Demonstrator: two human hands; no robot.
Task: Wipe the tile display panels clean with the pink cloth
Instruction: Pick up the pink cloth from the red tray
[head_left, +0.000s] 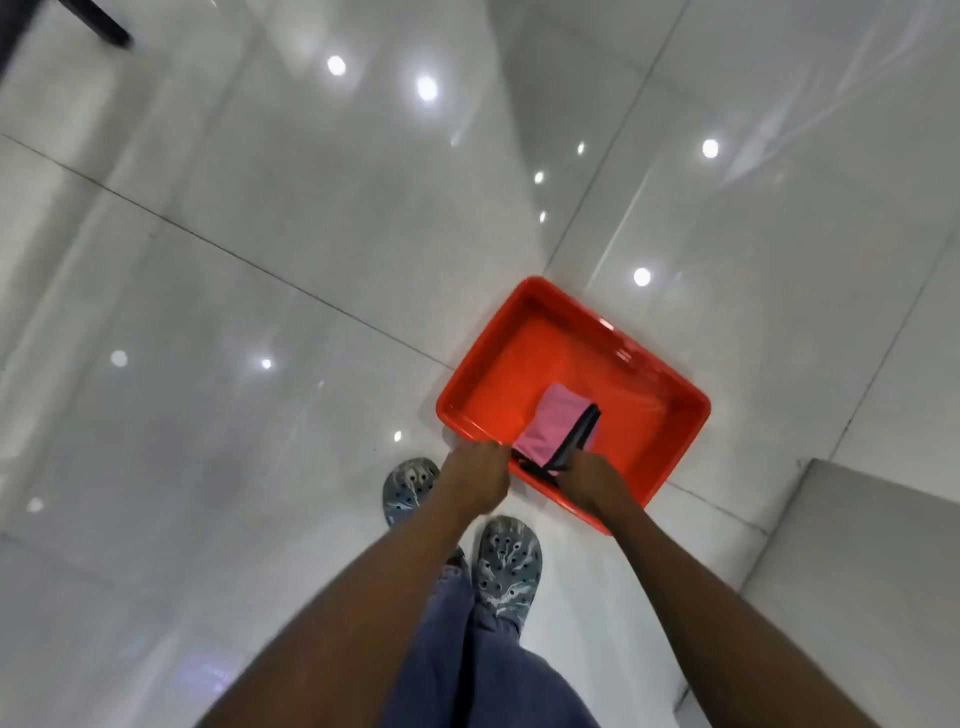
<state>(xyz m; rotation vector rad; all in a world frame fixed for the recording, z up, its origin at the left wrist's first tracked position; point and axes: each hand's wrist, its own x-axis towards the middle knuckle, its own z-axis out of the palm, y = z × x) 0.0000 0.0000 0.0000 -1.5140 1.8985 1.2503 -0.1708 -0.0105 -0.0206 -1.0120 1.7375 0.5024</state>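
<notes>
reaching: both hands are down at the near rim of the red tub (470, 374), which sits on the glossy white floor tiles (260, 234)
left hand: left hand (480, 475) is curled at the tub's near-left edge; the fingers point away from the camera, so i cannot tell whether they pinch the cloth, the rim, or nothing
right hand: right hand (589, 480) is curled round the near end of a black tool (576, 439), perhaps a squeegee, that slants across the cloth
cloth position: pink cloth (550, 423) hangs or lies over the near part of the tub, its lower edge between the two hands, the black tool touching its right side
tub contents: a sheen on the tub floor suggests water, though that is not certain
handling: cloth looks soft, light and limp; if wet it will likely be heavier, drip, and cling to itself
where to hold: best taken by a bunched fistful near the edge closest to the hands, then wrung before wiping
panels: no tile display panel is clearly in view; a grey slab (857, 545) stands at right
risk: drips on polished tiles could make footing slippery near the patterned clogs (506, 569)
</notes>
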